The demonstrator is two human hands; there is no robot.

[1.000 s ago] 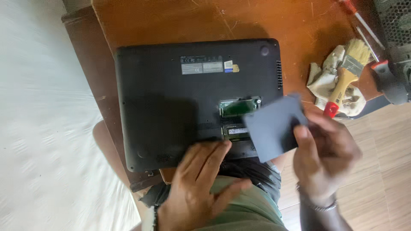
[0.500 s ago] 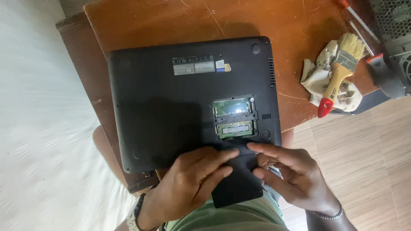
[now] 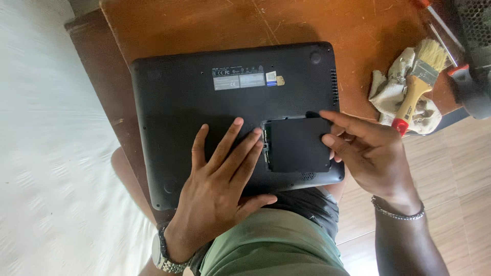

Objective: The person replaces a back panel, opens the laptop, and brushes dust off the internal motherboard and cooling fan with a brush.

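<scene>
A black laptop (image 3: 204, 107) lies bottom-up on a brown wooden table (image 3: 204, 25), its near edge over my lap. My left hand (image 3: 220, 184) rests flat on its base, fingers spread, fingertips by the left edge of a small black cover panel (image 3: 299, 144). The panel sits over the memory bay, and a sliver of green board shows at its left edge. My right hand (image 3: 365, 148) grips the panel's right edge and upper right corner with its fingertips.
A yellow-handled paintbrush (image 3: 417, 84) with a red tip lies on a crumpled white cloth (image 3: 388, 92) at the table's right. A red-handled tool (image 3: 434, 25) and a dark device (image 3: 473, 82) sit at the far right. Wooden floor lies below right.
The right hand, which held the panel lifted at the right, brought it down near my lap and then onto the open memory bay, covering the green modules. The left hand slid up the base.
</scene>
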